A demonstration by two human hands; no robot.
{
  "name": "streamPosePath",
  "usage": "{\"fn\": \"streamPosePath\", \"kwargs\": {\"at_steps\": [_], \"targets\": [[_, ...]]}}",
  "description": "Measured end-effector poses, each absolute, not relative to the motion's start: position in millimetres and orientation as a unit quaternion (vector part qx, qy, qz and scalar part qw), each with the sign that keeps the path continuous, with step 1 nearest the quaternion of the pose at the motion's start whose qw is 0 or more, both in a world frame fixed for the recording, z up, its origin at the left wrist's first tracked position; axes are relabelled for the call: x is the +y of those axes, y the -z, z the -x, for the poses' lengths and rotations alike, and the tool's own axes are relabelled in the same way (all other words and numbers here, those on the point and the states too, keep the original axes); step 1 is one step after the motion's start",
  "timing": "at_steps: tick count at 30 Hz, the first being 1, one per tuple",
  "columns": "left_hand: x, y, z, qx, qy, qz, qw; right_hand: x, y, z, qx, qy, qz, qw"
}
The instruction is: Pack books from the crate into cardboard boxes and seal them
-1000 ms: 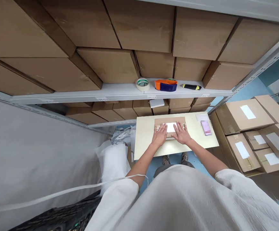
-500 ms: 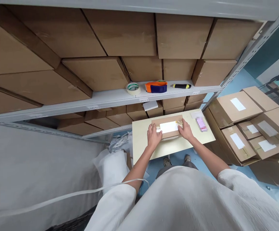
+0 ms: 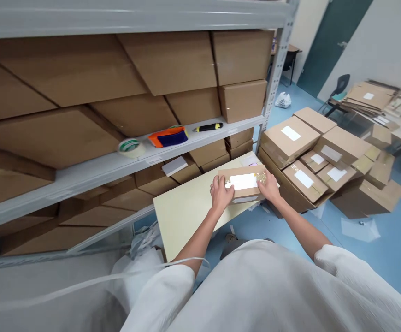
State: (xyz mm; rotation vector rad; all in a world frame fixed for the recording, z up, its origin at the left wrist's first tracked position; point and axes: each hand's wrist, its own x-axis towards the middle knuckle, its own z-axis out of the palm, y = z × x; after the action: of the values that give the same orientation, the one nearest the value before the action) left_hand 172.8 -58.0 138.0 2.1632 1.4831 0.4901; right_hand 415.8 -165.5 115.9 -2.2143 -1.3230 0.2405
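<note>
Between my two hands is a small cardboard box, sealed with shiny tape and bearing a white label on top. My left hand grips its left end, thumb on the top face. Around its right end my right hand is closed in the same way. The box is over the right part of a pale yellow table; I cannot tell whether it touches the surface. Partly hidden behind the box are a white sheet and a pinkish item on the table.
A metal shelf full of cardboard boxes stands ahead and left. On its edge lie a tape roll, an orange and blue strap and a black-yellow utility knife. Labelled boxes fill a large carton at right. Plastic wrap lies lower left.
My view has turned to the right, bringing more of the room and the carton of boxes into sight. The box, still in both hands, has shifted toward the table's right end.
</note>
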Motion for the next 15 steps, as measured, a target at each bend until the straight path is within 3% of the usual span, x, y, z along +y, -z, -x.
{"fn": "streamPosePath", "kwargs": {"at_steps": [15], "targets": [[-171,-151,-361,0.376,-0.112,-0.87,0.299,-348,-151,-563,-0.336,0.007,0.876,0.346]]}}
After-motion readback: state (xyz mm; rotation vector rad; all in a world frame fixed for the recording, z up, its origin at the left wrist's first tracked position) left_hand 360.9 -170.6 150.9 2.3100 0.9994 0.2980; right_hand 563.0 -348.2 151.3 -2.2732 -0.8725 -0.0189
